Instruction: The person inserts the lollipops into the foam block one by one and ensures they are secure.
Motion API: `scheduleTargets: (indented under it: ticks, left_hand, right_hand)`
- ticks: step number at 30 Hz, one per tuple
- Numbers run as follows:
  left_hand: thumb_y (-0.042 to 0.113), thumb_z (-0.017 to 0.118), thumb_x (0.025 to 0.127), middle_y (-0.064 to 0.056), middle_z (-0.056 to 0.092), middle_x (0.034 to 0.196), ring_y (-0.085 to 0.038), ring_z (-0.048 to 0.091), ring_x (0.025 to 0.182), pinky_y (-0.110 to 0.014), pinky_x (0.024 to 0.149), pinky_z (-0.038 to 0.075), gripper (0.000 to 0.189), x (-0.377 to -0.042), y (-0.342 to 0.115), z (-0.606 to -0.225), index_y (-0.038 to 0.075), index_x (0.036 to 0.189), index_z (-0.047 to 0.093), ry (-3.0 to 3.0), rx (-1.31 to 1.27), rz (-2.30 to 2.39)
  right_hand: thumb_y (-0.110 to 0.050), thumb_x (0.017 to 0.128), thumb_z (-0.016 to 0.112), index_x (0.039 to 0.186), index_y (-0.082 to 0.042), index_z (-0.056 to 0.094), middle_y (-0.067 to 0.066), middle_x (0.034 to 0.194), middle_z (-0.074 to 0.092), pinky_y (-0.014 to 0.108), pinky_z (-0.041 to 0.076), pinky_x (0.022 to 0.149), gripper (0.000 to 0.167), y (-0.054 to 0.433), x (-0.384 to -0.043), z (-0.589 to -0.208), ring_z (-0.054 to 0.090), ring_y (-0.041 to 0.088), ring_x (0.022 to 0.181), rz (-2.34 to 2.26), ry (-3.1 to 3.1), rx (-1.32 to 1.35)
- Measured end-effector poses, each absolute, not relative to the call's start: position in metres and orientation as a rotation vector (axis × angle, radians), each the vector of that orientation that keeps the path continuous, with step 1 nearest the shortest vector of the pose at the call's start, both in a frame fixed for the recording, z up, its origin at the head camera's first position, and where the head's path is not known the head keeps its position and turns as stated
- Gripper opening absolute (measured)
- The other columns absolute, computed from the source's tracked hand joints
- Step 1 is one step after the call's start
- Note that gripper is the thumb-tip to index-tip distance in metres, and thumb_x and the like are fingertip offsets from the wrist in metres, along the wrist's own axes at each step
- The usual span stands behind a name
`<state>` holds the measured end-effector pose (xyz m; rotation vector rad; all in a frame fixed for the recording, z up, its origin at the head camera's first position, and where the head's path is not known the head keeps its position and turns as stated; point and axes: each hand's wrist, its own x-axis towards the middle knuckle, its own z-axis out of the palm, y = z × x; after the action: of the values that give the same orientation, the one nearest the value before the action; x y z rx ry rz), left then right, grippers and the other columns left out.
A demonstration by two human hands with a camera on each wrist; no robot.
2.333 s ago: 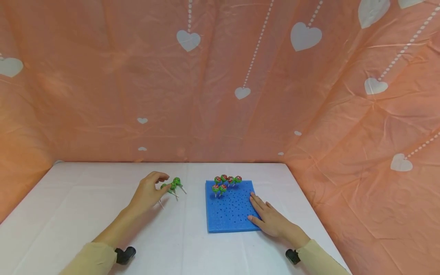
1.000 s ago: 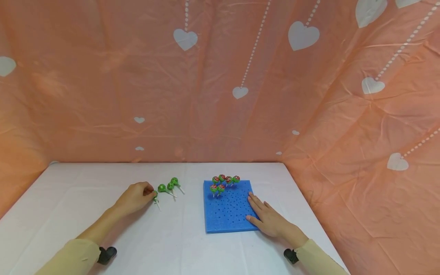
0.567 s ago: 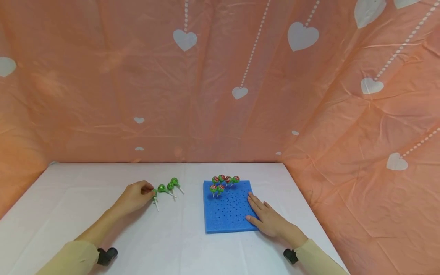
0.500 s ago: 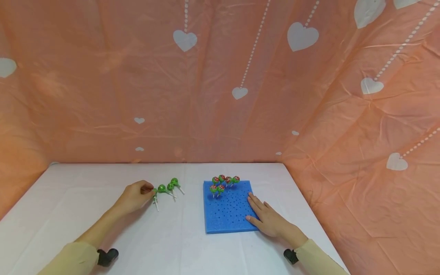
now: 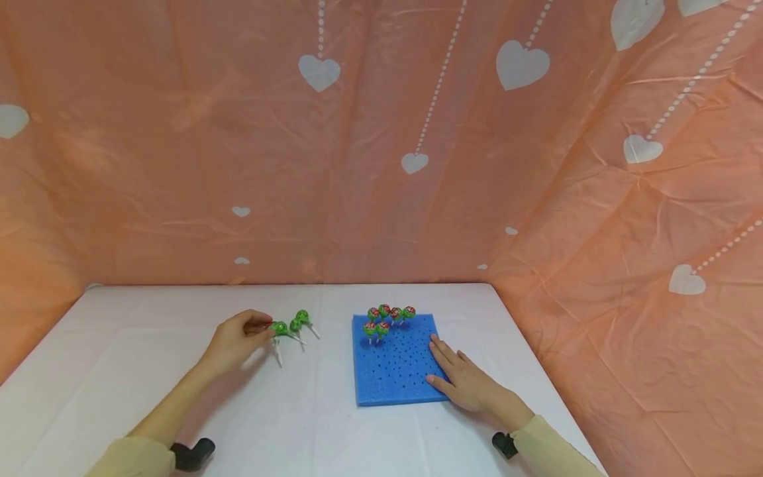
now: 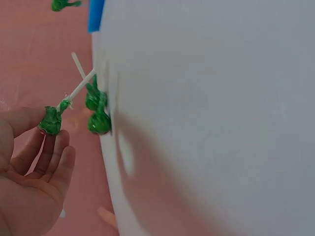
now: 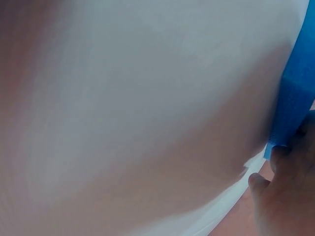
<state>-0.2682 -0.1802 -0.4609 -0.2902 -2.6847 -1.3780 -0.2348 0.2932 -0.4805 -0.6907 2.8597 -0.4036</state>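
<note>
Now the left hand (image 5: 237, 340) is pinching a lollipop (image 6: 50, 121) by its wrapped head between thumb and fingertips, the stick pointing away from them toward the table's near side. Loose lollipops (image 5: 303, 317) are lying just to the right. Well apart, farther right, the board (image 5: 399, 391) is sitting nearer the right hand (image 5: 471, 385), which is resting straight-fingered on its right edge.

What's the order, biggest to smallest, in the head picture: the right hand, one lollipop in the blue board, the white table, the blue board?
1. White table
2. Blue board
3. Right hand
4. Lollipop in the board; the six there look too alike to rank.
</note>
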Motion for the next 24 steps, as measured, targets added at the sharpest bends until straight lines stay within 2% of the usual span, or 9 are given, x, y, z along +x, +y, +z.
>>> scheduleTargets:
  ticks: [10,24]
  left_hand:
    - [0.012,0.077,0.094,-0.016,0.073,0.111,-0.031,0.073,0.102,-0.022,0.081,0.058,0.033,-0.259,-0.154,-0.445,-0.004,0.122,0.068,-2.571,-0.31,-1.531]
    - [0.011,0.078,0.094,-0.014,0.072,0.115,-0.028,0.072,0.103,-0.021,0.08,0.058,0.033,-0.259,-0.113,-0.439,0.0,0.123,0.068,-2.5,-0.363,-1.697]
  right_hand:
    - [-0.051,0.11,0.041,0.164,0.001,0.02,0.017,0.173,0.013,0.062,0.02,0.124,0.078,0.294,-0.235,-0.482,0.021,0.037,0.157,-0.412,2.859,-0.708]
    - [-0.052,0.11,0.041,0.164,0.001,0.019,0.016,0.173,0.012,0.063,0.02,0.124,0.078,0.293,-0.235,-0.483,0.021,0.037,0.157,-0.406,2.861,-0.692]
